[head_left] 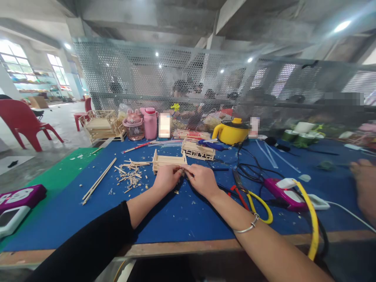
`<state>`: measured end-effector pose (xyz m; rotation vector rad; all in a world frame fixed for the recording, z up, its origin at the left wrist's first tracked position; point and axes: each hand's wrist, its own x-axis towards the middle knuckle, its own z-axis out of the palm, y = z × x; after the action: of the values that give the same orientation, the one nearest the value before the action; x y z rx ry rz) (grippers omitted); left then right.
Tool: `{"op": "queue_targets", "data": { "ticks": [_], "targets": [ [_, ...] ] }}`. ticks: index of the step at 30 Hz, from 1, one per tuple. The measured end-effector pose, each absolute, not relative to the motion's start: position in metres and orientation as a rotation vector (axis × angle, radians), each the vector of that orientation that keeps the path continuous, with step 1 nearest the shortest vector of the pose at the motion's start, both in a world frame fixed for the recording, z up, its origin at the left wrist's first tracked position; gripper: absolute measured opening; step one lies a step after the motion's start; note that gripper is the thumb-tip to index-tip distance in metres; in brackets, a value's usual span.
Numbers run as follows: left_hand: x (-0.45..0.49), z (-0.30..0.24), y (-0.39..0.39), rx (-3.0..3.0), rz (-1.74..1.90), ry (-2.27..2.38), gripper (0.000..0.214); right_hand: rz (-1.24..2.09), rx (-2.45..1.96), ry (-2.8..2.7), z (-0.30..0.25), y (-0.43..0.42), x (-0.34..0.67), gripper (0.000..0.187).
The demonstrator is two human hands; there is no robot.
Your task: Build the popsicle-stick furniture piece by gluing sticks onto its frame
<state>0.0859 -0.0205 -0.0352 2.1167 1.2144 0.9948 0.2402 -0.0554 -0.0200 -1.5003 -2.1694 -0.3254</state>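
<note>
Both forearms reach forward and inward, converging ahead of me. Left forearm (95,231): rises from lower left, black sleeve ending short of the wrist. Left wrist (142,203): bare, nearly straight, in line with the arm. Right forearm (258,235): bare, angled in from lower right. Right wrist (219,196): close to straight, knuckles uppermost. Left fingers (175,170): curled, thumb and index drawn together, aimed toward my right. Right fingers (190,170): index pointing left, the others folded under. The two sets of tips meet or nearly so — contact between them unresolved at this angle. Pads hidden — grip force not readable.
</note>
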Motion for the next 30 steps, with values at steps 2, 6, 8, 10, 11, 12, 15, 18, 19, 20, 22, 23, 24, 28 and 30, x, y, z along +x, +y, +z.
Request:
{"op": "queue_targets", "data": {
  "ticks": [2,6,8,10,11,12,15,18,19,20,22,23,24,28,30],
  "targets": [
    [0.087,-0.036,-0.020,2.098,1.005,1.200,0.028,-0.331,-1.502,-2.167,-0.020,-0.056,0.240,0.029],
    [0.087,-0.033,-0.022,2.101,0.994,1.193,0.030,-0.325,-1.514,-2.166,-0.018,-0.057,0.240,0.029],
    [0.087,-0.032,-0.023,2.120,1.001,1.180,0.030,-0.319,-1.517,-2.169,-0.016,-0.056,0.240,0.029],
    [0.087,-0.031,-0.023,2.133,1.000,1.178,0.030,-0.311,-1.499,-2.176,-0.013,-0.056,0.238,0.029],
    [0.087,-0.031,-0.023,2.136,0.994,1.180,0.029,-0.312,-1.472,-2.175,-0.012,-0.059,0.237,0.029],
    [0.087,-0.031,-0.023,2.138,0.986,1.182,0.029,-0.321,-1.422,-2.169,-0.010,-0.064,0.237,0.028],
    [0.087,-0.031,-0.022,2.152,0.984,1.176,0.028,-0.399,-1.135,-2.136,-0.003,-0.092,0.243,0.024],
    [0.087,-0.033,-0.021,2.164,1.000,1.181,0.029,-0.527,-0.881,-2.042,0.007,-0.121,0.270,0.025],
    [0.087,-0.033,-0.021,2.164,1.004,1.184,0.029,-0.584,-0.895,-1.921,0.011,-0.125,0.283,0.025],
    [0.087,-0.033,-0.021,2.163,1.007,1.185,0.029,-0.593,-0.981,-1.738,0.017,-0.124,0.298,0.026],
    [0.087,-0.034,-0.021,2.159,1.010,1.185,0.028,-0.537,-1.176,-1.366,0.030,-0.109,0.327,0.029],
    [0.087,-0.034,-0.021,2.156,1.009,1.185,0.028,-0.534,-1.269,-1.294,0.036,-0.097,0.340,0.030],
    [0.087,-0.034,-0.021,2.152,1.007,1.184,0.028,-0.553,-1.393,-1.314,0.042,-0.082,0.350,0.032],
    [0.086,-0.034,-0.020,2.138,0.995,1.181,0.028,-0.261,-1.591,-1.813,0.049,-0.015,0.362,0.046],
    [0.087,-0.035,-0.019,2.137,0.994,1.179,0.028,-0.181,-1.557,-1.848,0.044,0.013,0.356,0.044]
  ]
}}
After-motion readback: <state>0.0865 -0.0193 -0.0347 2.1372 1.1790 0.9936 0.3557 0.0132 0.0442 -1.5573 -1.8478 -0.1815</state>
